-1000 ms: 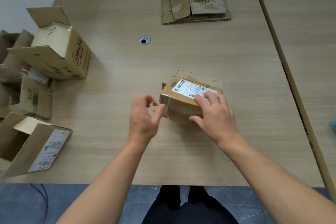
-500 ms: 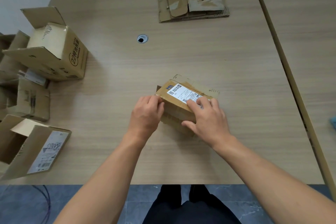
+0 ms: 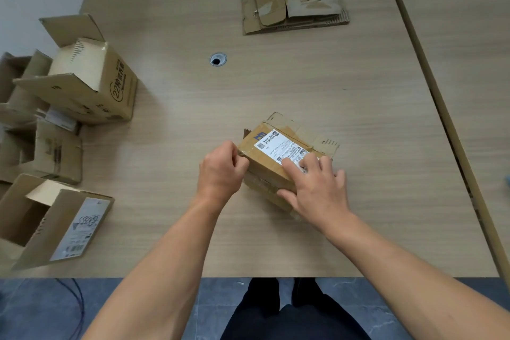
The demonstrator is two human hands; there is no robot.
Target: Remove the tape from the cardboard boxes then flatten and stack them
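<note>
A small brown cardboard box [image 3: 262,157] with a white shipping label lies in the middle of the wooden table [image 3: 303,85]. My right hand [image 3: 314,188] holds it down, fingers spread over the label and thumb against the near side. My left hand [image 3: 220,171] is at the box's left corner with fingers curled, pinching the clear tape [image 3: 242,152] at that edge. A stack of flattened boxes [image 3: 292,5] lies at the far side of the table.
Several open, unflattened boxes are piled at the left: a large one [image 3: 91,83] lying on its side, one with a label [image 3: 55,223] near the front edge, others behind. A round cable hole [image 3: 218,59] is in the table. A second table [image 3: 469,36] adjoins on the right.
My left hand moved from open beside the box onto its left corner and closed its fingers on the tape edge. My right hand stayed pressed on the label.
</note>
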